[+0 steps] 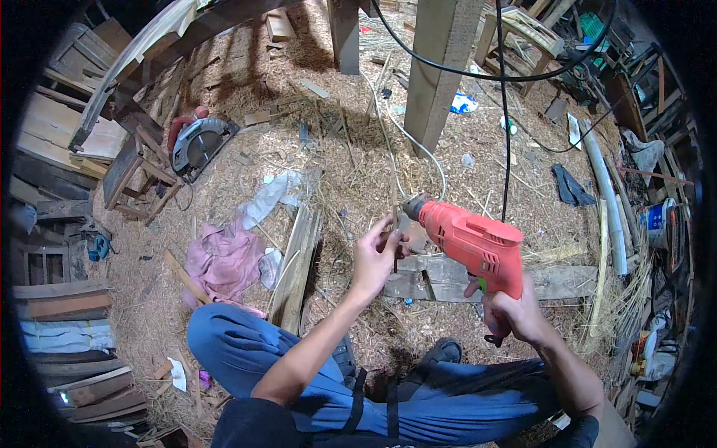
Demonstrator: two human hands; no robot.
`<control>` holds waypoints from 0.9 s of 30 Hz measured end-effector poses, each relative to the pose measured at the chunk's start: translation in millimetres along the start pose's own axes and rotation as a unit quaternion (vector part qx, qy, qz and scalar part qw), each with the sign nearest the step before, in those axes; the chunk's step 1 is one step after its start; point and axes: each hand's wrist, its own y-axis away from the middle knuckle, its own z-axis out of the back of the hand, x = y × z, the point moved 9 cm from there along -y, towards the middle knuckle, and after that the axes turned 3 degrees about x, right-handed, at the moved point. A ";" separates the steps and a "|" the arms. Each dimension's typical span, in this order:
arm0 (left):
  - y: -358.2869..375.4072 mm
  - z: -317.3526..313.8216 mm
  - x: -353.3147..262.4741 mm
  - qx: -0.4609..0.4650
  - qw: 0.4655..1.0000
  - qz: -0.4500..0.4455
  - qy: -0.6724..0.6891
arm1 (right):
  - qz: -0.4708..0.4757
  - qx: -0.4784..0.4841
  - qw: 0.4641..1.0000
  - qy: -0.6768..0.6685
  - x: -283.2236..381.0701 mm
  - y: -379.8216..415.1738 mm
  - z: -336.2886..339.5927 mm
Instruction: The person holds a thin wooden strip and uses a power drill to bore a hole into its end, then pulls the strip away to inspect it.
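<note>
My right hand (515, 313) grips the handle of a red electric drill (474, 243), its chuck pointing left. My left hand (376, 257) pinches a thin bamboo stick (395, 224) held upright just in front of the chuck. The drill's black cord (505, 134) runs up and away. My legs in blue trousers (246, 347) are folded below, one sandalled foot (444, 351) showing.
Sawdust and shavings cover the ground. A flat plank (553, 282) lies under the drill, split bamboo slats (295, 265) to the left, a pink cloth (222, 261) beside them. A circular saw (198, 145) rests upper left. Wooden posts (441, 67) stand ahead; stacked timber lines the left.
</note>
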 end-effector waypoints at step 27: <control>34.5 3.1 187.6 0.014 0.980 0.180 -0.081 | -0.180 -0.010 0.984 -0.009 -114.6 -25.1 15.2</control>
